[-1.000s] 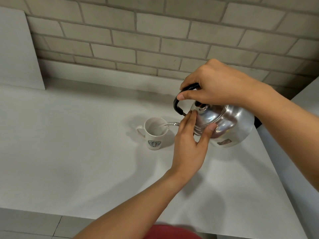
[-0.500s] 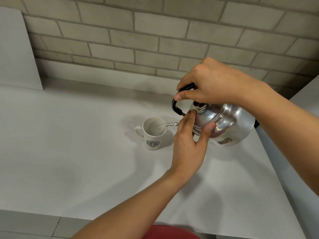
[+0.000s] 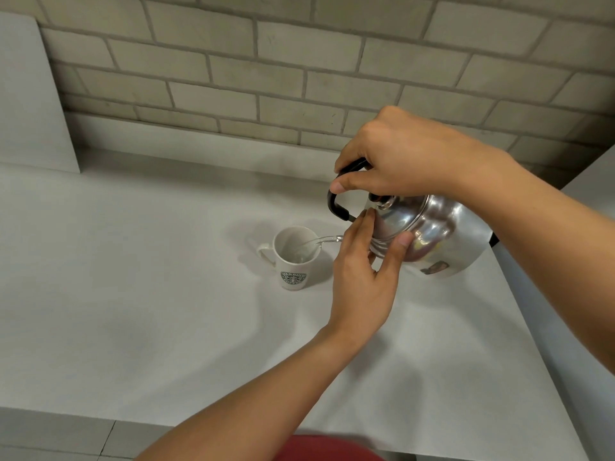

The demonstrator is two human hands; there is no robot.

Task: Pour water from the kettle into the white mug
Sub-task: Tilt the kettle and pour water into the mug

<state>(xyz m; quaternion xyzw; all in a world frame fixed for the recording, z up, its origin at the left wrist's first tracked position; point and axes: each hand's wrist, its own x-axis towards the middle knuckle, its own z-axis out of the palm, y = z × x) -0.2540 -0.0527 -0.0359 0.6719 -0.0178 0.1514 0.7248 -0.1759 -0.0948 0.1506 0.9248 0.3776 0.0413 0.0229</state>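
Observation:
A shiny steel kettle [image 3: 442, 234] is tilted to the left above the white counter [image 3: 133, 311]. My right hand [image 3: 406, 158] grips its black handle from above. My left hand [image 3: 366, 267] presses flat against the kettle's lid, fingers and thumb spread on it. A thin stream of water [image 3: 324, 240] runs from the spout, which my left hand hides, into the white mug [image 3: 294, 257]. The mug stands upright on the counter left of the kettle, with a green round logo facing me and its handle pointing left. Some water shows inside it.
A brick wall [image 3: 299, 78] rises behind the counter. A white panel [image 3: 30, 104] leans at the far left. A second white surface [image 3: 592, 174] borders the counter on the right. The counter's front edge runs along the bottom, with floor tiles below.
Both hands and the kettle hold the same tilted pose. The water keeps running into the mug. Only the camera view has shifted slightly.

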